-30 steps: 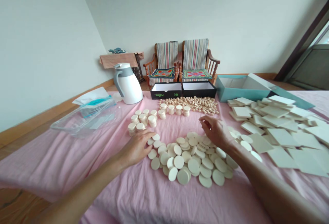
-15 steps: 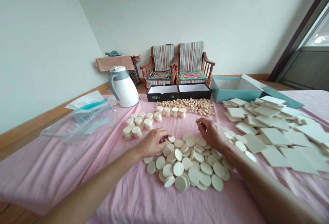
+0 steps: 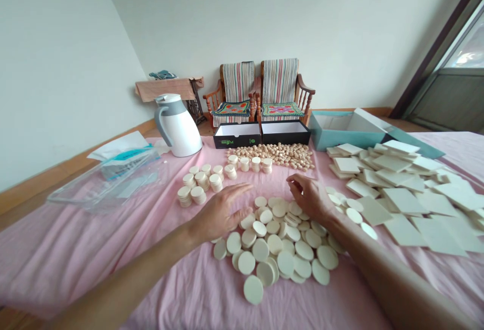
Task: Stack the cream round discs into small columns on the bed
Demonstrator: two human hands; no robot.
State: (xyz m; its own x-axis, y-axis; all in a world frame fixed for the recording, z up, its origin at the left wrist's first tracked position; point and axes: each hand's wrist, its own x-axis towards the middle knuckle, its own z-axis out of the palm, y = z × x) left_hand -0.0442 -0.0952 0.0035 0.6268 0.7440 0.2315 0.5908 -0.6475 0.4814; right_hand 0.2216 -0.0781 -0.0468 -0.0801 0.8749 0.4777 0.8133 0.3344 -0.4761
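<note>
My left hand (image 3: 227, 208) hovers at the left edge of a loose pile of round, cream-coloured wooden discs (image 3: 275, 243). Its fingers are stretched out, the thumb is apart from them, and nothing shows between. At the pile's far right side, my right hand (image 3: 309, 196) is raised with loosely curled fingers; a gap shows between the tips, with nothing visible in it. Beyond my left hand stand several short stacks of smaller discs (image 3: 197, 195). One disc (image 3: 253, 289) lies flat at the near edge of the pile.
Square wooden tiles (image 3: 408, 201) are heaped on the right, before a teal box (image 3: 328, 138). Small wooden pieces (image 3: 280, 154) lie in front of two black boxes (image 3: 236, 141). A white jug (image 3: 183, 133) and a clear plastic tray (image 3: 86, 191) stand left on the pink cloth (image 3: 181, 279).
My left hand has drawn back slightly left, and its fingers have straightened from a disc at the pile's edge. A disc at the near edge has shifted closer. My right hand has barely moved.
</note>
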